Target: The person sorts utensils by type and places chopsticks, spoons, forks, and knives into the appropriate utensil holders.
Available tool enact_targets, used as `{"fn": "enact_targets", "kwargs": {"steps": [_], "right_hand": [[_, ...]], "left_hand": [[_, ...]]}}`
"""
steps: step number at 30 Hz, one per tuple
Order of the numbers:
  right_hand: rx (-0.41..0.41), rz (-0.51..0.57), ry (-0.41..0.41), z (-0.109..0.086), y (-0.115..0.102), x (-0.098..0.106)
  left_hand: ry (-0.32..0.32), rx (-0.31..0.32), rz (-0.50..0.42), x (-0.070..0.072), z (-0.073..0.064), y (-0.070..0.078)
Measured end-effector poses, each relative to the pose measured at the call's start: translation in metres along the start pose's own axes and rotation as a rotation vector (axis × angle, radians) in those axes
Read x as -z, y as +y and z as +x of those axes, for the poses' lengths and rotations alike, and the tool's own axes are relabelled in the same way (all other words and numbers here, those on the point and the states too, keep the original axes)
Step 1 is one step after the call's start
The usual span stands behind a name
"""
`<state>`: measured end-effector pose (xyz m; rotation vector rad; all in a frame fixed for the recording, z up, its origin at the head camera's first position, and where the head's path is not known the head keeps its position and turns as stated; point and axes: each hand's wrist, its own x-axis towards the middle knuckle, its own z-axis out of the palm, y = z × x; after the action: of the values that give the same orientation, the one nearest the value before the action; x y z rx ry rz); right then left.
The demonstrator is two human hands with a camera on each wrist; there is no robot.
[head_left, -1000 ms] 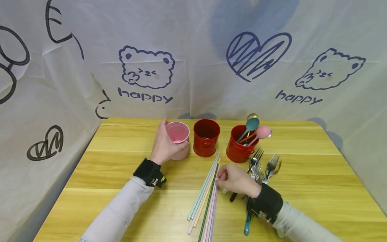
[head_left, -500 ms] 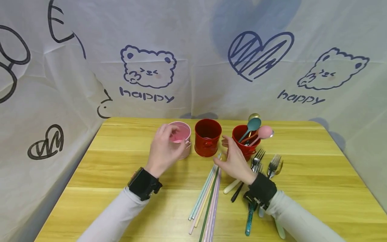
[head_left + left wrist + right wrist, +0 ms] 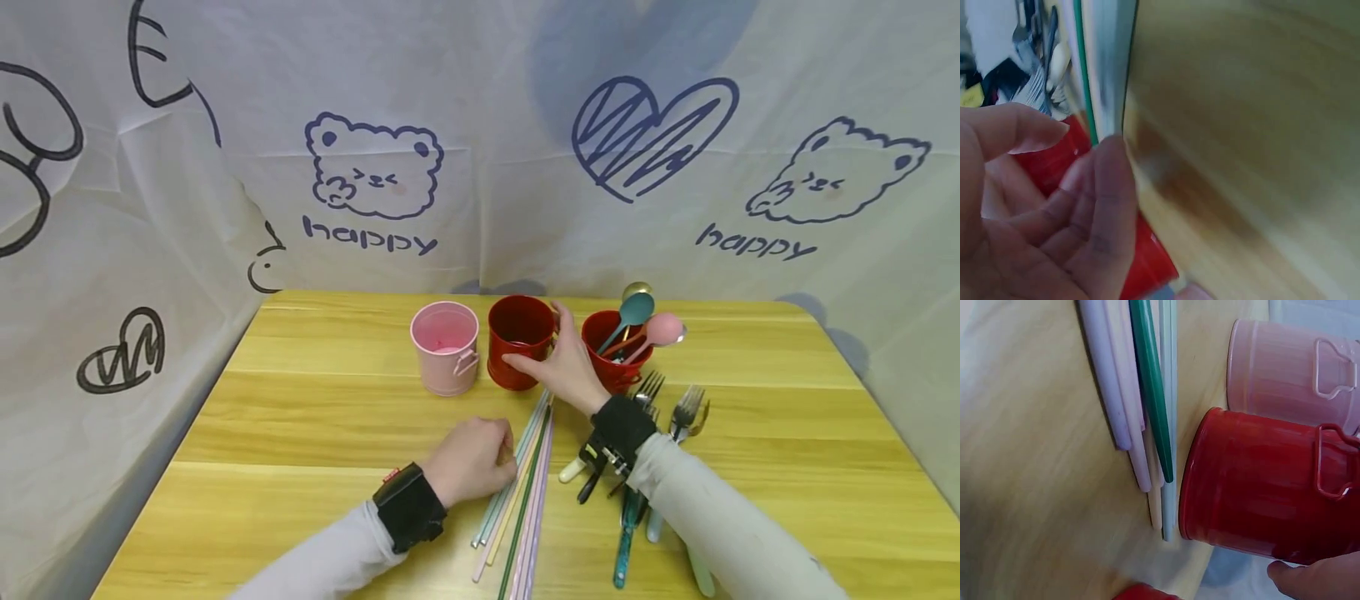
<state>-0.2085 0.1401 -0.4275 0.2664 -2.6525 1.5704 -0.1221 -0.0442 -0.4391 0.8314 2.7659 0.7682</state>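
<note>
A bundle of long pastel and green chopsticks (image 3: 520, 508) lies on the table, fanned toward the front. My left hand (image 3: 474, 460) is at their left side, fingers bent; in the left wrist view its fingertips (image 3: 1112, 150) overlap the chopsticks, with the thumb and fingers apart. Around the right side of the middle red bucket (image 3: 510, 377) reaches my right hand (image 3: 573, 371), its thumb in front and fingers by the rim. In the right wrist view one fingertip (image 3: 1280, 570) is right at the bucket's wall. The bucket stands upright.
A pink bucket (image 3: 446, 375) stands left of the middle one. Another red bucket (image 3: 600, 325) on the right holds several spoons (image 3: 637, 308). Forks (image 3: 688, 408) and other cutlery with coloured handles lie under and beside the right forearm. A white cloth (image 3: 525, 208) hangs behind the table.
My left hand has left the pink bucket and come down to the chopsticks. My right hand has moved up from the chopsticks to the middle red bucket.
</note>
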Motion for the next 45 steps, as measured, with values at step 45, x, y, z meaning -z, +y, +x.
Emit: {"fn": "enact_targets", "kwargs": {"steps": [45], "right_hand": [[0.011,-0.067,-0.018,0.013,0.004,-0.005]], "left_hand": [[-0.185,0.122,-0.044,0.028,-0.024,-0.013]]}}
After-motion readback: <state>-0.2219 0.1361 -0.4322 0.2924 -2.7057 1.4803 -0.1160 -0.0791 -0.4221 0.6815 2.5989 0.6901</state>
